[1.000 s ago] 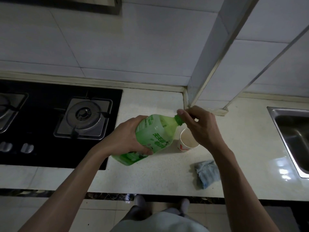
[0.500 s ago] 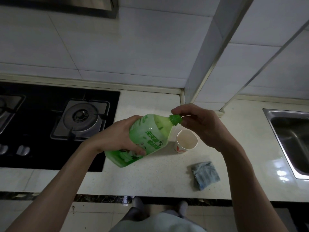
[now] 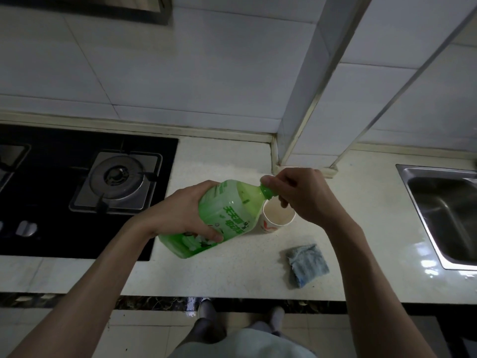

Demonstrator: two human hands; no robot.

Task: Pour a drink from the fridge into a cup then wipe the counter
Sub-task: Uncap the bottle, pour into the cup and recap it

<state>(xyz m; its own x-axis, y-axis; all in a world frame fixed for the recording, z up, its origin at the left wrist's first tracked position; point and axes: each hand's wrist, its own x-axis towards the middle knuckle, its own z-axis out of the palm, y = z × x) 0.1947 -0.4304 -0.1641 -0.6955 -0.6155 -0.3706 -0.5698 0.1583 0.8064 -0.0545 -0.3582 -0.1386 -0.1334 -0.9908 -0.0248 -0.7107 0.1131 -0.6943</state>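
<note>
Tilted bottle (image 3: 222,218), neck just above cup (image 3: 277,218) rim, body left of cup. Left hand (image 3: 180,210) wrapped round the body, fingers (image 3: 211,235) curled underneath. Right hand (image 3: 302,195) over cup, pinching cap (image 3: 267,191), cap on the neck. Cloth (image 3: 307,264) on counter (image 3: 232,275), right of cup and nearer the edge. Risk: cap freed at this tilt, probable gush past cup; neck could knock cup over.

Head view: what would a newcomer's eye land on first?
The bright green bottle, tilted at centre in the left hand while the right hand pinches its cap by a paper cup. Next, the blue cloth lying on the pale counter toward the steel sink.
</note>
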